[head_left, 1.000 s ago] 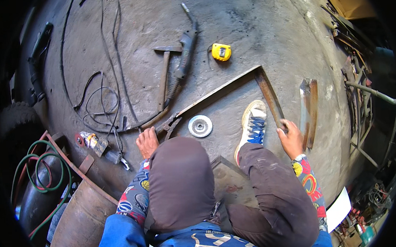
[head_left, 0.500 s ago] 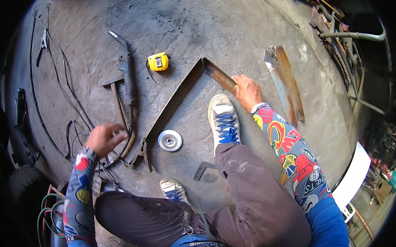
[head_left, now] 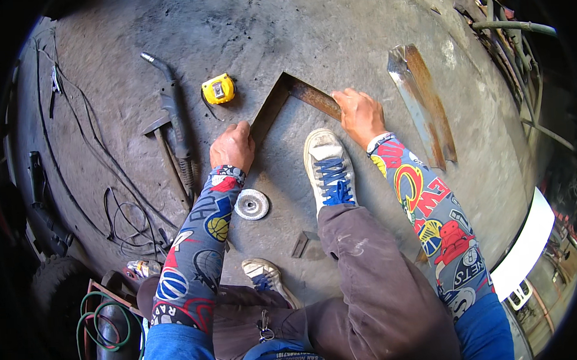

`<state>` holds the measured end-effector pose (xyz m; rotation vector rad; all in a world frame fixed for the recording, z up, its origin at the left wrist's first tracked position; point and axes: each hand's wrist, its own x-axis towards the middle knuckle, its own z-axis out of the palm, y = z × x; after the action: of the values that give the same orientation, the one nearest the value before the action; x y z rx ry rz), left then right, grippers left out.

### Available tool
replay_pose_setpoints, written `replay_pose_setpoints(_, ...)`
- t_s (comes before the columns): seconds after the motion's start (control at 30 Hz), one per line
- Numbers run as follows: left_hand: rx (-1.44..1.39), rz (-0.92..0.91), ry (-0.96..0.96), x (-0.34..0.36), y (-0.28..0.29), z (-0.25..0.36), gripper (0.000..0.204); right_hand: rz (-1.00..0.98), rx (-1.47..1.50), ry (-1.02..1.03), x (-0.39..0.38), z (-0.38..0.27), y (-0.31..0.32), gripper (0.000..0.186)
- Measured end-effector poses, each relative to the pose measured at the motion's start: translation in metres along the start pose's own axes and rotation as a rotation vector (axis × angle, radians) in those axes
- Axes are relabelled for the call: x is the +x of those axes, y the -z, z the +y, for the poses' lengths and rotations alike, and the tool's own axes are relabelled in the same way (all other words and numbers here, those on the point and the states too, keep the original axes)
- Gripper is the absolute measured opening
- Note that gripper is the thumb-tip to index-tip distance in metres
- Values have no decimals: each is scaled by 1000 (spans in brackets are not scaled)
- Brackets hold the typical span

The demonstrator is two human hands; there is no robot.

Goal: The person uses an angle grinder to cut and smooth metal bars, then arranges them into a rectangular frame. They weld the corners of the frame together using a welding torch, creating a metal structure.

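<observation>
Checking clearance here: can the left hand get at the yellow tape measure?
Probably yes: the yellow tape measure lies just beyond the left hand with nothing visible between, though that hand holds the angled metal piece.

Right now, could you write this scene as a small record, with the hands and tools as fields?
Left hand: holds left side of angled metal piece
Right hand: holds its rusty right side
Shape: two sides meeting at a corner
Tools at left: yellow tape measure; hammer beside welding torch
Near left sleeve: round disc, lying flat
At right: rusty metal length
</observation>
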<state>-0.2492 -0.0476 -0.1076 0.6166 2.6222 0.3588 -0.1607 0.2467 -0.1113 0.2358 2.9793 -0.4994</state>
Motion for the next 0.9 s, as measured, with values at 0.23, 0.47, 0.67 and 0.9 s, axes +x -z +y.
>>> replay_pose_setpoints(0.23,69,-111,74,11,-6,7,16,-5,20,-21,3,-4,-2,23)
replay_pose_setpoints(0.47,34,-178,111,14,1,9,19,-56,144,-288,13,-29,-2,40)
replay_pose_setpoints(0.67,18,-173,79,15,0,7,21,-47,132,-509,21,-67,-9,69)
replay_pose_setpoints(0.9,95,-305,174,24,7,16,25,82,85,-596,37,-105,-26,89)
